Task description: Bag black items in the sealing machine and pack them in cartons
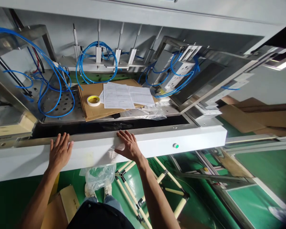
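Lower centre of frame: my left hand (59, 152) and right hand (128, 147) lie flat on the white ledge (200, 136), each grip released; the right palm pins a clear bag (100, 176) hanging below; I judge even, flat pressure best holds it steady.

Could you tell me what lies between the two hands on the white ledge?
Head view: mostly bare white ledge, with clear plastic film beside the right hand.
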Motion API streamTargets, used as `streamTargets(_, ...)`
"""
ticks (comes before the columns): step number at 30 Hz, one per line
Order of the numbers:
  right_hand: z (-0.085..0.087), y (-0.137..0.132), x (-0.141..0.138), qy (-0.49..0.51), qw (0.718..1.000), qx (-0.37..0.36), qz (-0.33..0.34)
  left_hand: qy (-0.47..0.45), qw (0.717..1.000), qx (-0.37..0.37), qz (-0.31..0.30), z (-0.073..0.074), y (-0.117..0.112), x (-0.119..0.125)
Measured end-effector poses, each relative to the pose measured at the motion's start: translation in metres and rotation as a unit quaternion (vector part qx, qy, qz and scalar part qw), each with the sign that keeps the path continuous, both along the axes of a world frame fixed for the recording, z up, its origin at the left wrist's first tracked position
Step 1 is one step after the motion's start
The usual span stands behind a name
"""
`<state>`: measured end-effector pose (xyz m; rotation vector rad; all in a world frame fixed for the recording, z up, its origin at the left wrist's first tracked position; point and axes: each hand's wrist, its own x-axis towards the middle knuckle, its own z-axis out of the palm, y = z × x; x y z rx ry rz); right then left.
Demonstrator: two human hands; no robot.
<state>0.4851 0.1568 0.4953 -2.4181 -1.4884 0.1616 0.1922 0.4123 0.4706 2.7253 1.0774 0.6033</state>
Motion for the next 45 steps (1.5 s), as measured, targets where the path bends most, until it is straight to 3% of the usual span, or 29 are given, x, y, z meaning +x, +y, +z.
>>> streamTargets(4,0.0,0.0,-0.001,0.007,1.0,0.007,-0.001,-0.009,1.0,0.009,0.018,0.004,0.011,-0.009)
streamTargets(9,0.002,0.003,-0.001,0.02,1.0,0.007,-0.011,-0.016,0.989,0.005,-0.145,0.0,0.002,-0.005)
streamTargets(11,0.005,0.003,0.002,0.021,1.0,0.007,-0.015,0.004,0.983,0.004,-0.182,-0.005,-0.002,0.0)
streamTargets(18,0.008,-0.007,0.002,0.001,0.996,0.08,-0.049,0.026,0.985,0.018,-0.167,-0.013,-0.001,0.008)
streamTargets(23,-0.006,-0.012,-0.015,-0.013,0.997,0.066,-0.04,0.027,0.985,0.018,-0.17,-0.013,-0.002,0.01)
streamTargets(28,-0.021,-0.016,-0.017,-0.058,0.993,0.098,-0.041,0.017,0.985,0.039,-0.167,-0.009,0.005,0.009)
streamTargets(33,-0.025,-0.019,-0.014,-0.088,0.989,0.118,-0.032,-0.047,0.989,0.061,-0.129,0.001,0.011,0.004)
streamTargets(37,-0.021,-0.021,-0.01,-0.11,0.982,0.155,0.001,-0.196,0.977,0.063,-0.061,-0.002,-0.002,-0.012)
streamTargets(41,-0.016,-0.019,-0.008,-0.148,0.958,0.246,0.002,-0.339,0.937,-0.002,0.086,-0.035,-0.04,-0.043)
streamTargets(45,-0.016,-0.002,-0.034,-0.151,0.918,0.366,0.001,-0.352,0.904,-0.109,0.218,-0.082,-0.088,-0.077)
